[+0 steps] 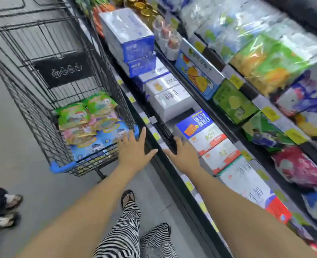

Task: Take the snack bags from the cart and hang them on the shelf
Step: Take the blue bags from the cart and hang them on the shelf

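Little print is legible. The white and red milk cartons (212,144) on the lower shelf carry "A2" in pale green, seen upside down. The black panel (64,68) in the cart shows a row of four round white warning symbols, and the remaining box lettering is too blurred to read.

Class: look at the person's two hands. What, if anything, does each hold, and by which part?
Nothing. The left hand is spread open by the cart corner; the right hand is open too, near the shelf.
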{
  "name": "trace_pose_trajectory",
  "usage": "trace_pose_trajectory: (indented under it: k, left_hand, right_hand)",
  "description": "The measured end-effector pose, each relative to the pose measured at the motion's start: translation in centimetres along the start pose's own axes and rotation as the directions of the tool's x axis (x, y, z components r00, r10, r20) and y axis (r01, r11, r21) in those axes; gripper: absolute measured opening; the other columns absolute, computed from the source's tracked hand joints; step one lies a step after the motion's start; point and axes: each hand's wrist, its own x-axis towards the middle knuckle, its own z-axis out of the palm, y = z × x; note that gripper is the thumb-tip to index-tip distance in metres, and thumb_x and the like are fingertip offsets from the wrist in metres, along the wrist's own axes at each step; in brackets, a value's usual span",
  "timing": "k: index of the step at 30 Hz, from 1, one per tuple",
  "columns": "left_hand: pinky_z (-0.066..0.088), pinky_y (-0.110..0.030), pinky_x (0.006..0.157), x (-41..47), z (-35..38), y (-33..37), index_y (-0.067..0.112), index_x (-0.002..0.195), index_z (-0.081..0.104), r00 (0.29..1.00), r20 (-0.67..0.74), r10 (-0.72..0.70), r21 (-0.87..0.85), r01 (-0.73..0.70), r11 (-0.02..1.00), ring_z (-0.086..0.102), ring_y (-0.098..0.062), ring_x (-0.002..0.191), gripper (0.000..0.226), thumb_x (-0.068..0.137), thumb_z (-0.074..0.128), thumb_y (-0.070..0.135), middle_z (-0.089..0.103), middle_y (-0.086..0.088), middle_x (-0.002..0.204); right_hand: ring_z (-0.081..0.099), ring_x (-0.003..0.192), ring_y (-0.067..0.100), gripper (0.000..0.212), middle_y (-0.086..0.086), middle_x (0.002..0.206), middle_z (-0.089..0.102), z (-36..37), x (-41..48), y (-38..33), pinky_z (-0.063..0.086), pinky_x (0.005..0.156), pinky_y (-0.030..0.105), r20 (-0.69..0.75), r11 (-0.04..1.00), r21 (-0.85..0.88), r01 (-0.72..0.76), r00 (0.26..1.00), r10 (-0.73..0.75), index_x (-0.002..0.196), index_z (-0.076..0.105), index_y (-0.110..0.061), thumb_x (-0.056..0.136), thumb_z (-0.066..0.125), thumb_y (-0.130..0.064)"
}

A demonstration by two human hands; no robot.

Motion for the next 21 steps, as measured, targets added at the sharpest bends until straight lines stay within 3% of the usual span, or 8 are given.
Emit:
trace_pose_trajectory:
  k: [2, 6, 9, 13, 15, 18, 20, 21]
  left_hand:
    - [0.039, -0.055, 0.098, -0.2, 0.6, -4.6, 0.016, 0.149, 0.032, 0.992, -0.015, -0.126, -0.052, 0.125, 0.991, 0.047, -0.045, 0.12, 0.092, 0.081, 0.039, 0.077, 0.048, -0.029, 0.132]
    - [0.038, -0.056, 0.098, -1.0, 2.3, -13.0, 0.011, 0.147, 0.035, 0.929, -0.015, -0.369, -0.073, 0.367, 0.927, 0.047, -0.049, 0.115, 0.089, 0.081, 0.055, 0.067, 0.046, -0.034, 0.131]
    - [0.036, -0.059, 0.097, -1.8, 4.4, -18.4, 0.004, 0.144, 0.037, 0.832, -0.044, -0.553, -0.117, 0.545, 0.83, 0.046, -0.053, 0.111, 0.092, 0.079, 0.062, 0.063, 0.044, -0.042, 0.127]
    - [0.029, -0.055, 0.103, -2.2, 6.3, -23.7, -0.001, 0.149, 0.026, 0.643, 0.056, -0.764, -0.173, 0.76, 0.627, 0.037, -0.05, 0.123, 0.105, 0.074, 0.071, 0.057, 0.039, -0.042, 0.133]
    - [0.033, -0.052, 0.099, -2.2, 7.4, -25.6, -0.003, 0.15, 0.017, 0.592, 0.151, -0.792, -0.249, 0.798, 0.549, 0.042, -0.048, 0.123, 0.11, 0.075, 0.071, 0.057, 0.043, -0.041, 0.131]
    - [0.046, -0.049, 0.084, -1.8, 9.3, -27.8, 0.008, 0.152, -0.013, 0.602, 0.308, -0.737, -0.431, 0.778, 0.457, 0.055, -0.045, 0.11, 0.122, 0.075, 0.064, 0.063, 0.054, -0.03, 0.126]
    - [0.045, -0.041, 0.069, -1.7, 9.6, -28.2, 0.009, 0.152, -0.016, 0.588, 0.354, -0.727, -0.485, 0.78, 0.395, 0.062, -0.041, 0.091, 0.124, 0.075, 0.069, 0.056, 0.065, -0.018, 0.094]
    - [0.043, -0.039, 0.063, -1.8, 9.7, -28.4, 0.009, 0.152, -0.016, 0.591, 0.353, -0.725, -0.514, 0.77, 0.378, 0.063, -0.037, 0.08, 0.127, 0.073, 0.074, 0.051, 0.061, -0.01, 0.074]
  right_hand:
    - [0.051, 0.113, 0.039, 0.085, 0.022, 0.122, 0.056, 0.9, 2.6, -2.9, 0.043, 0.093, 0.045, 0.033, 0.999, 0.04, 0.032, 0.999, -0.034, 0.142, 0.034, -0.015, 0.082, 0.034, -0.075]
    - [0.048, 0.12, 0.038, 0.08, 0.023, 0.13, 0.051, 2.5, 7.4, -7.9, 0.041, 0.093, 0.045, 0.148, 0.995, 0.081, 0.051, 0.987, -0.063, 0.147, 0.026, -0.018, 0.086, 0.046, -0.066]
    - [0.046, 0.126, 0.037, 0.086, 0.02, 0.14, 0.046, 4.5, 10.7, -10.2, 0.042, 0.099, 0.045, 0.23, 0.987, 0.156, 0.036, 0.971, -0.071, 0.15, 0.02, -0.019, 0.084, 0.051, -0.066]
    - [0.035, 0.138, 0.032, 0.095, 0.015, 0.153, 0.031, 6.3, 13.7, -12.6, 0.032, 0.109, 0.041, 0.299, 0.942, 0.331, -0.065, 0.953, -0.039, 0.153, 0.01, -0.015, 0.084, 0.064, -0.052]
    - [0.028, 0.142, 0.028, 0.099, 0.012, 0.157, 0.024, 6.9, 15.1, -13.3, 0.027, 0.111, 0.037, 0.318, 0.898, 0.428, -0.107, 0.947, -0.039, 0.153, 0.005, -0.014, 0.083, 0.069, -0.042]
    - [0.026, 0.144, 0.027, 0.102, 0.011, 0.159, 0.02, 7.9, 16.7, -13.6, 0.027, 0.112, 0.035, 0.328, 0.89, 0.447, -0.091, 0.942, -0.069, 0.153, 0.001, -0.011, 0.082, 0.071, -0.036]
    - [0.024, 0.144, 0.025, 0.103, 0.007, 0.16, 0.015, 8.3, 17.0, -13.5, 0.026, 0.11, 0.03, 0.347, 0.902, 0.428, -0.053, 0.932, -0.109, 0.153, -0.001, -0.011, 0.083, 0.071, -0.03]
    - [0.022, 0.145, 0.024, 0.103, 0.006, 0.16, 0.014, 8.5, 17.2, -13.5, 0.024, 0.109, 0.027, 0.352, 0.9, 0.435, -0.038, 0.927, -0.131, 0.153, -0.002, -0.011, 0.083, 0.072, -0.028]
